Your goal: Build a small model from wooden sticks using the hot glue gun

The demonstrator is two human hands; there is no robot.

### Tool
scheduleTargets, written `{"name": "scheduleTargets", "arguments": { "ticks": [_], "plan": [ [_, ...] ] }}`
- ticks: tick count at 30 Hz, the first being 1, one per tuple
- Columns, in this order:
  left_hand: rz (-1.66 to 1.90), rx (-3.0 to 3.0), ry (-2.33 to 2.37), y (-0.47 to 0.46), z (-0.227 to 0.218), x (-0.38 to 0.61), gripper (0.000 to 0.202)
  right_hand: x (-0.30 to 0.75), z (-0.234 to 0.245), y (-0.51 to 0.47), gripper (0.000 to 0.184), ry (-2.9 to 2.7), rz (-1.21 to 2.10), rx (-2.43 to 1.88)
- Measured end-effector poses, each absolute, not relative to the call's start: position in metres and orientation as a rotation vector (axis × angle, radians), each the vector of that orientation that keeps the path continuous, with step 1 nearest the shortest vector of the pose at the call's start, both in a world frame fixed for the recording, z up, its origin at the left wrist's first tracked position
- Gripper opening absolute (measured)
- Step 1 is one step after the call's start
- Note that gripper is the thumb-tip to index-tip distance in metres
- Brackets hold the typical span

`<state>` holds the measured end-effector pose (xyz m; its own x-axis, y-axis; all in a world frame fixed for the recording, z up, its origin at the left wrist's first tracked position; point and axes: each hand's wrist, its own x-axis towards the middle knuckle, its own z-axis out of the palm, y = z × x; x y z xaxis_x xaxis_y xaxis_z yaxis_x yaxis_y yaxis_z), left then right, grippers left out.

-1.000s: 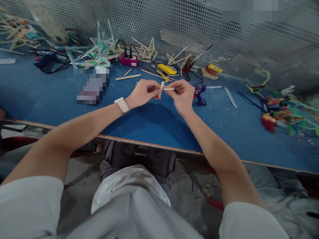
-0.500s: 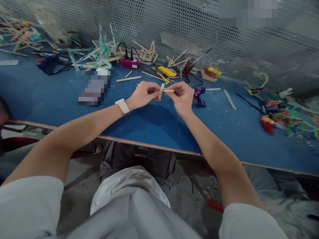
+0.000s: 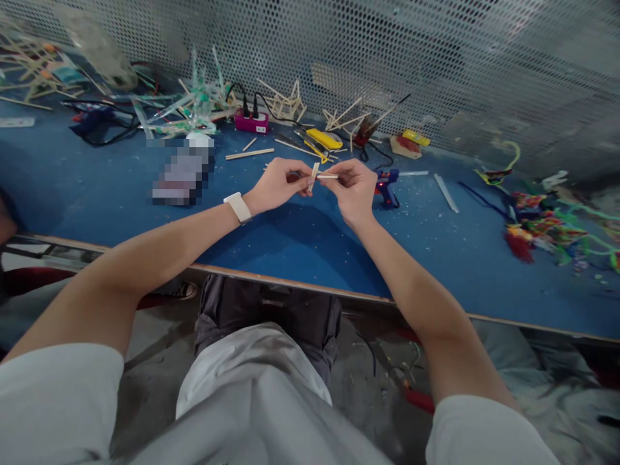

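Above the blue tabletop [image 3: 300, 245], my left hand [image 3: 281, 184] pinches a short pale wooden stick [image 3: 314, 171] that points away from me. My right hand [image 3: 352, 187] is closed on another wooden stick [image 3: 329, 176], lying crosswise, its left end at or against the first one. Fingers cover parts of both sticks, so I cannot tell whether they are joined. Just right of my right hand rests a blue glue gun [image 3: 387, 188] with a small red light. Behind my hands lie a yellow utility knife [image 3: 324, 138] and loose wooden sticks [image 3: 250, 154].
A purple power strip [image 3: 251, 121] with plugged-in black cords stands at the back, among stick frames [image 3: 285, 103]. A blurred-out phone-like object [image 3: 179, 174] lies left. Clear glue sticks [image 3: 446, 193] lie right, before colourful tangled material [image 3: 547, 223]. A perforated metal panel [image 3: 339, 39] rises behind.
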<state>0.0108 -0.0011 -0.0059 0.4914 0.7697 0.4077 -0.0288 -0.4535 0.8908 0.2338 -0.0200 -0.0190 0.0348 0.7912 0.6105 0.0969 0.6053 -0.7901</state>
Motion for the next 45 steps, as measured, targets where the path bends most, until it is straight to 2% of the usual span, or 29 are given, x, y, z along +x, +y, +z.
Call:
{"name": "scheduleTargets", "arguments": {
  "ticks": [6,31,45],
  "plan": [
    [1.063,1.811,0.639,-0.0018,-0.0051,0.0107,0.028,0.2327,-0.0164,-0.0219,0.064,-1.456,0.640,-0.866],
    [1.093,1.793,0.626,-0.0018,-0.0057,0.0111,0.025,0.2308,-0.0144,-0.0216,0.061,-1.450,0.628,-0.826],
    [1.079,1.816,0.634,-0.0013,-0.0061,0.0105,0.031,0.2312,-0.0142,-0.0223,0.062,-1.453,0.622,-0.857]
  ]
}}
